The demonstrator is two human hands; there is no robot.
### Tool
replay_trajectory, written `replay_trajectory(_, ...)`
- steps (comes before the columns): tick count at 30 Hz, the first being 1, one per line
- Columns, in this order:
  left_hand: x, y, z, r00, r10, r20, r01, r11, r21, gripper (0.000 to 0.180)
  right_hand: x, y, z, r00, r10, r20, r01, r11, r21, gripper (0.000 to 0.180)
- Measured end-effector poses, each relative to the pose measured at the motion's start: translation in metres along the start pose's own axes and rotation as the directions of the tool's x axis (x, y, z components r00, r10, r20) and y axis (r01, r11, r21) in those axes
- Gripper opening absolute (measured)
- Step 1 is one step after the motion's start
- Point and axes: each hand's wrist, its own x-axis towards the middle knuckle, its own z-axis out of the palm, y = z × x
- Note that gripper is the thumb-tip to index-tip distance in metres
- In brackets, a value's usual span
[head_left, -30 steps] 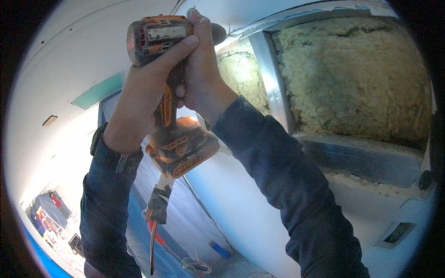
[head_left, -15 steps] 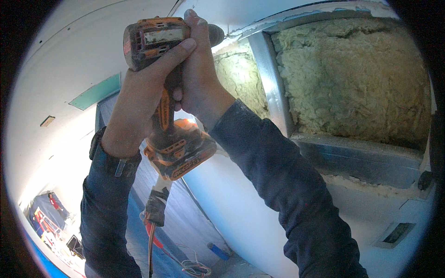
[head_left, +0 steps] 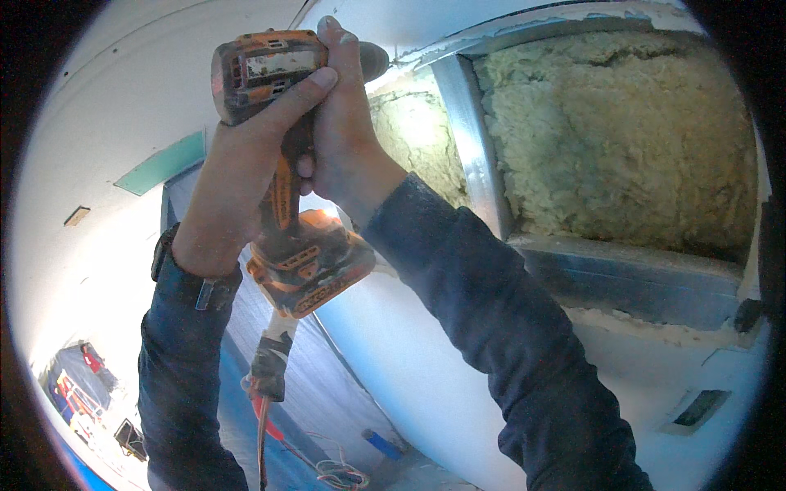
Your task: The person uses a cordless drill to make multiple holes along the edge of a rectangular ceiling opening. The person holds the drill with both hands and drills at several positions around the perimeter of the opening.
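Observation:
A dusty orange and black cordless drill [head_left: 266, 65] is raised overhead, its chuck pointing right. Its short bit reaches the ragged upper edge of a wall opening, beside a metal stud [head_left: 471, 135]. My left hand [head_left: 241, 159] is wrapped round the grip, thumb lying across the body. Pressed against the drill's front side is my right hand [head_left: 348, 135], fingers closed about it and thumb pointing up. The trigger is hidden behind the hands. From the base [head_left: 311, 270] hangs a taped cable [head_left: 268, 368].
Yellowish insulation [head_left: 622, 147] fills the framed opening, above a metal rail [head_left: 630, 282]. A green panel patch [head_left: 162, 164] shows in the pale surface at left. Coiled wires [head_left: 340, 473] and a blue tube [head_left: 382, 444] lie below. A person in red [head_left: 90, 358] stands far off.
The whole view has shifted slightly, with the opening and drill a little farther left. Both hands keep the same hold on the drill.

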Motion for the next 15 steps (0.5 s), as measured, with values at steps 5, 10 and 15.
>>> replay_trajectory(5,0.0016,-0.002,-0.0011,0.999,-0.022,-0.042,0.022,1.0,0.004,0.034,0.0018,0.0013,0.0054,0.998,-0.035,-0.048,0.038,0.998,0.052,0.072)
replay_trajectory(10,0.0044,-0.0028,-0.002,0.997,-0.061,-0.045,0.061,0.998,-0.016,0.033,0.0019,0.0016,0.0055,0.997,-0.055,-0.052,0.058,0.997,0.05,0.072)
replay_trajectory(15,0.0013,-0.003,-0.0005,0.999,-0.005,-0.044,0.004,1.0,-0.021,0.032,0.0039,0.0042,0.0029,0.997,-0.023,-0.071,0.026,0.999,0.042,0.074)
